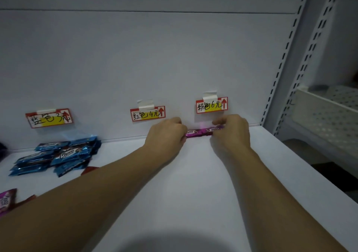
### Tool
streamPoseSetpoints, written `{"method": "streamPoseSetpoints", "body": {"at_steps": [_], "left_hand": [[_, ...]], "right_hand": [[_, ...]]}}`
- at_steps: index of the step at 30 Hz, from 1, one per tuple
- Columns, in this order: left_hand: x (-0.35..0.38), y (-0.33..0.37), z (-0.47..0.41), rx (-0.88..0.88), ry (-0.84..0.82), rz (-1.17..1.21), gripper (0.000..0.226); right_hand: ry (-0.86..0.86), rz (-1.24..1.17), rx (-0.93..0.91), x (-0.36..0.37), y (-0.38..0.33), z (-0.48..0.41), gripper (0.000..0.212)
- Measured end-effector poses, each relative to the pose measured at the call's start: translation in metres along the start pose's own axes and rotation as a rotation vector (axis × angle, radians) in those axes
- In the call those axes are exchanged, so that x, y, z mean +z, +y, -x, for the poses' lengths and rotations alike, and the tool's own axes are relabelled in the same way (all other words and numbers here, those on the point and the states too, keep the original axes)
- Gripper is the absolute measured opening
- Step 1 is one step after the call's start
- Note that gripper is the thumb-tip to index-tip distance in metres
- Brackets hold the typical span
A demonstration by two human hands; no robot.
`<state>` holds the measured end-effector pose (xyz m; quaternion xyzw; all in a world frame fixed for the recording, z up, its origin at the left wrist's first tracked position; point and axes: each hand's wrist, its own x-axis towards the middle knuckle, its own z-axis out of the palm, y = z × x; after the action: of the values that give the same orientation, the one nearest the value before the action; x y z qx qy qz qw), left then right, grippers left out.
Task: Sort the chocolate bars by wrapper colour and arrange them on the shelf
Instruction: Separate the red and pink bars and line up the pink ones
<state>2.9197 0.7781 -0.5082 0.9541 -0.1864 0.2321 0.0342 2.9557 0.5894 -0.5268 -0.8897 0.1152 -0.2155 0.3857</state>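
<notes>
A pink-wrapped chocolate bar (199,133) lies on edge at the back of the white shelf (193,174), against the rear wall under the pink price label (211,105). My left hand (166,137) grips its left end and my right hand (230,133) grips its right end. Several blue-wrapped bars (58,154) are heaped at the left under the blue label (49,118). Another pink bar (6,200) lies at the far left edge. Bits of red wrapper (89,170) peek out beside my left forearm.
A red price label (147,113) hangs between the blue and pink ones, with bare shelf below it. The shelf's right edge drops off near a perforated upright (280,73). A neighbouring rack with a perforated shelf (329,108) stands to the right.
</notes>
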Motion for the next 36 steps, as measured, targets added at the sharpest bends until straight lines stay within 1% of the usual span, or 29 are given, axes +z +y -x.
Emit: {"method": "streamPoseSetpoints", "body": {"at_steps": [3,6,9,13,15,17,21,24,26,30,33,36], "left_hand": [[-0.017,-0.014,0.019,0.014,0.009,0.003,0.023],[-0.044,-0.041,0.051,0.005,0.011,-0.03,0.019],[-0.077,-0.08,0.089,-0.003,-0.039,-0.104,0.021],[-0.12,-0.133,0.147,-0.073,-0.058,-0.155,0.013],[-0.139,-0.153,0.173,-0.098,-0.111,-0.138,0.016],[-0.155,-0.165,0.196,-0.106,-0.174,-0.091,0.022],[-0.172,-0.168,0.232,-0.096,-0.312,0.087,0.023],[-0.171,-0.164,0.243,-0.082,-0.312,0.212,0.026],[-0.167,-0.164,0.242,-0.066,-0.345,0.212,0.032],[-0.154,-0.159,0.235,-0.021,-0.514,0.076,0.038],[-0.152,-0.158,0.231,-0.034,-0.513,0.07,0.034],[-0.153,-0.16,0.228,-0.055,-0.514,0.091,0.026]], "right_hand": [[-0.081,0.047,-0.149,-0.006,-0.016,0.012,0.026],[-0.162,0.129,-0.408,-0.004,-0.045,0.045,0.019],[-0.276,0.22,-0.626,0.001,-0.077,0.084,0.019],[-0.403,0.264,-0.786,0.012,-0.119,0.124,0.021],[-0.489,0.276,-0.836,0.02,-0.144,0.139,0.022],[-0.583,0.264,-0.854,0.031,-0.167,0.153,0.023],[-0.728,0.227,-0.772,0.047,-0.182,0.181,0.017],[-0.788,0.299,-0.806,0.053,-0.176,0.19,0.022],[-0.782,0.314,-0.81,0.055,-0.173,0.191,0.025],[-0.776,0.285,-0.716,0.056,-0.172,0.19,0.034],[-0.805,0.197,-0.646,0.055,-0.174,0.186,0.029],[-0.821,0.132,-0.622,0.056,-0.173,0.184,0.026]]}}
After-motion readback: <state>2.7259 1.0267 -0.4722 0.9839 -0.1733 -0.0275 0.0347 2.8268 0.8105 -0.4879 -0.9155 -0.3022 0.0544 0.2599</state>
